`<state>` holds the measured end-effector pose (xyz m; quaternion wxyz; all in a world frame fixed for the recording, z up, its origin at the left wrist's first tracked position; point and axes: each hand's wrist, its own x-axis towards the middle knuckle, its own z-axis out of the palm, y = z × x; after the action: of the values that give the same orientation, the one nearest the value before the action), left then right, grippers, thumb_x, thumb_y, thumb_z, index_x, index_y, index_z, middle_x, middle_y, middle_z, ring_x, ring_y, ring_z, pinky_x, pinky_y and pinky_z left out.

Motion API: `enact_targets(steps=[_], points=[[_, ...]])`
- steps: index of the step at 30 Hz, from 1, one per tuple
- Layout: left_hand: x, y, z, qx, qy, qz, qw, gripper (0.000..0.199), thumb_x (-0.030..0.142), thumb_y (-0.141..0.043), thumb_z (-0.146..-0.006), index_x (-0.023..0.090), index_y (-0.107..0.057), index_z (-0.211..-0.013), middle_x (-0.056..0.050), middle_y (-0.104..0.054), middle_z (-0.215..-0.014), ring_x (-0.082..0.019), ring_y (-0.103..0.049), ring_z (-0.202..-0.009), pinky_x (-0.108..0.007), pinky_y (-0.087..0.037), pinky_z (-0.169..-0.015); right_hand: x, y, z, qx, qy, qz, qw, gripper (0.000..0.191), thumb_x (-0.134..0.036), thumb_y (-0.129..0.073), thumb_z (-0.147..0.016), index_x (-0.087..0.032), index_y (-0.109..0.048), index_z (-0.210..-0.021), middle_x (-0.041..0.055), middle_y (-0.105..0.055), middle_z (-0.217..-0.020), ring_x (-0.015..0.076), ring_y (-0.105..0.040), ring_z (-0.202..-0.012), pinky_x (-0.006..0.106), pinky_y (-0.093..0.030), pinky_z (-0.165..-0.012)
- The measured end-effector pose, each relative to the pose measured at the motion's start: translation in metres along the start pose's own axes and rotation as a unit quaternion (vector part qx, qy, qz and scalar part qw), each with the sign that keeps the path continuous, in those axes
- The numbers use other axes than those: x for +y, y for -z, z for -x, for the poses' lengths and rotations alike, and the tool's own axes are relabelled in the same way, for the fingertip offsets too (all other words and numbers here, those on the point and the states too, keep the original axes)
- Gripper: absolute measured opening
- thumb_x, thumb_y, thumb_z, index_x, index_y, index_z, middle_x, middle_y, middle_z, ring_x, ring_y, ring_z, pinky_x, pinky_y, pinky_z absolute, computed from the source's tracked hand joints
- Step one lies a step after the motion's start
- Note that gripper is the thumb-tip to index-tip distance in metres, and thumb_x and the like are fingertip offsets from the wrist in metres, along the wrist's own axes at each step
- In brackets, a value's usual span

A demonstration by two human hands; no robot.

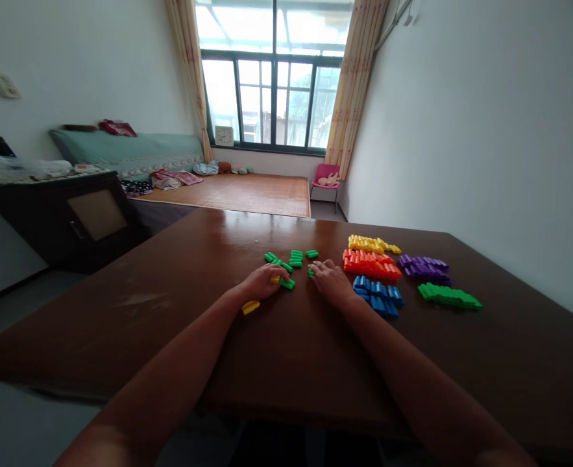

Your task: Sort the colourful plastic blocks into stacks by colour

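The left hand (261,283) curls over a yellow plastic block (275,279) and a green block (289,284) mid-table, while the right hand (331,280) bends onto another green block (311,273). From here, I can't tell whether either grips. Colour-sorted rows (371,265) lie rightward.

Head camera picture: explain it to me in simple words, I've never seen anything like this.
There is no machine here. A person wears a camera on the head, looking forward and down past their own bare arms. The left hand and right hand are over a brown table. Loose green pieces lie around them, with a stray yellow piece by the left wrist. To the right are yellow, red, blue, purple and green groups. Yellow shows at the left hand's fingers and green at the right's; whether either is firmly gripped, I can't tell.
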<state>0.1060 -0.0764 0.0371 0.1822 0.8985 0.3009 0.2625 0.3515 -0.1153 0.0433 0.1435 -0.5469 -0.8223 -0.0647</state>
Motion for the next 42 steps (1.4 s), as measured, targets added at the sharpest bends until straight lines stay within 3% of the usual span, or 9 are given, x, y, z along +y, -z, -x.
enact_targets(steps=[9, 13, 16, 20, 26, 29, 32, 38, 42], points=[[-0.005, 0.000, 0.000, 0.009, 0.013, -0.015, 1.000, 0.035, 0.003, -0.052, -0.070, 0.022, -0.070, -0.094, -0.003, -0.069, -0.110, -0.020, -0.060, -0.106, -0.035, -0.045, -0.099, -0.002, -0.003, 0.005, -0.025, 0.076, -0.125, 0.989, 0.011, -0.017, -0.060, -0.086, -0.018, -0.065, -0.096, 0.0068, -0.066, -0.104, 0.0219, -0.050, -0.103, 0.034, -0.040, -0.095], [-0.011, 0.000, 0.000, 0.017, 0.016, -0.003, 1.000, 0.033, 0.005, -0.053, -0.070, 0.022, -0.069, -0.093, -0.004, -0.069, -0.111, -0.020, -0.061, -0.106, -0.035, -0.045, -0.099, 0.000, -0.007, 0.008, -0.011, 0.044, -0.151, 0.988, 0.018, -0.008, -0.061, -0.080, -0.017, -0.065, -0.095, 0.0099, -0.060, -0.119, 0.0227, -0.050, -0.110, 0.037, -0.038, -0.096], [-0.015, 0.002, 0.001, 0.016, 0.015, 0.008, 1.000, 0.030, 0.008, -0.054, -0.071, 0.021, -0.069, -0.094, -0.004, -0.069, -0.111, -0.021, -0.062, -0.105, -0.035, -0.046, -0.097, -0.003, -0.006, 0.008, -0.018, 0.035, -0.151, 0.988, 0.019, -0.002, -0.060, -0.078, -0.017, -0.065, -0.088, 0.0077, -0.064, -0.108, 0.0214, -0.055, -0.101, 0.037, -0.040, -0.093], [-0.022, 0.004, 0.002, 0.019, 0.020, 0.017, 0.999, 0.025, 0.016, -0.056, -0.075, 0.021, -0.070, -0.095, -0.004, -0.070, -0.107, -0.020, -0.063, -0.102, -0.034, -0.046, -0.096, -0.002, 0.019, 0.013, -0.007, 0.036, -0.163, 0.986, 0.030, -0.005, -0.068, -0.072, -0.020, -0.064, -0.098, 0.0026, -0.066, -0.102, 0.0179, -0.059, -0.093, 0.031, -0.044, -0.087], [-0.029, 0.003, 0.001, 0.025, 0.037, 0.006, 0.999, 0.023, 0.020, -0.058, -0.074, 0.022, -0.071, -0.093, -0.004, -0.070, -0.106, -0.021, -0.063, -0.102, -0.035, -0.045, -0.097, 0.085, 0.079, 0.084, 0.128, -0.119, -0.199, 0.964, 0.029, -0.027, -0.063, -0.080, -0.021, -0.061, -0.108, 0.0044, -0.068, -0.098, 0.0174, -0.063, -0.084, 0.031, -0.049, -0.078], [-0.029, 0.002, 0.000, 0.028, 0.035, 0.010, 0.999, 0.022, 0.022, -0.059, -0.073, 0.022, -0.070, -0.092, -0.004, -0.070, -0.106, -0.021, -0.063, -0.102, -0.035, -0.045, -0.097, 0.151, 0.080, 0.147, 0.162, -0.282, -0.151, 0.933, 0.023, -0.033, -0.063, -0.076, -0.021, -0.065, -0.095, 0.0043, -0.069, -0.087, 0.0184, -0.064, -0.079, 0.030, -0.050, -0.071], [-0.030, 0.002, 0.000, 0.032, 0.037, 0.007, 0.999, 0.022, 0.023, -0.059, -0.073, 0.023, -0.070, -0.092, -0.003, -0.070, -0.105, -0.020, -0.063, -0.100, -0.034, -0.046, -0.095, 0.195, 0.063, 0.196, 0.133, -0.344, -0.118, 0.922, 0.019, -0.029, -0.065, -0.067, -0.020, -0.067, -0.083, 0.0052, -0.069, -0.088, 0.0185, -0.065, -0.075, 0.031, -0.051, -0.070], [-0.033, -0.001, 0.003, 0.044, 0.015, -0.001, 0.999, 0.024, 0.019, -0.059, -0.074, 0.023, -0.069, -0.096, -0.004, -0.067, -0.111, -0.020, -0.060, -0.105, -0.036, -0.044, -0.100, 0.209, 0.036, 0.214, 0.180, -0.317, -0.064, 0.929, 0.020, -0.030, -0.062, -0.066, -0.022, -0.066, -0.084, 0.0053, -0.069, -0.091, 0.0217, -0.065, -0.085, 0.036, -0.051, -0.081], [-0.030, -0.001, 0.008, 0.087, 0.034, -0.021, 0.995, 0.035, 0.020, -0.060, -0.075, 0.024, -0.066, -0.109, -0.006, -0.063, -0.118, -0.021, -0.059, -0.106, -0.037, -0.046, -0.099, 0.207, 0.030, 0.210, 0.230, -0.341, -0.032, 0.911, 0.023, -0.035, -0.059, -0.070, -0.020, -0.062, -0.087, 0.0086, -0.066, -0.092, 0.0198, -0.061, -0.069, 0.039, -0.051, -0.075]])
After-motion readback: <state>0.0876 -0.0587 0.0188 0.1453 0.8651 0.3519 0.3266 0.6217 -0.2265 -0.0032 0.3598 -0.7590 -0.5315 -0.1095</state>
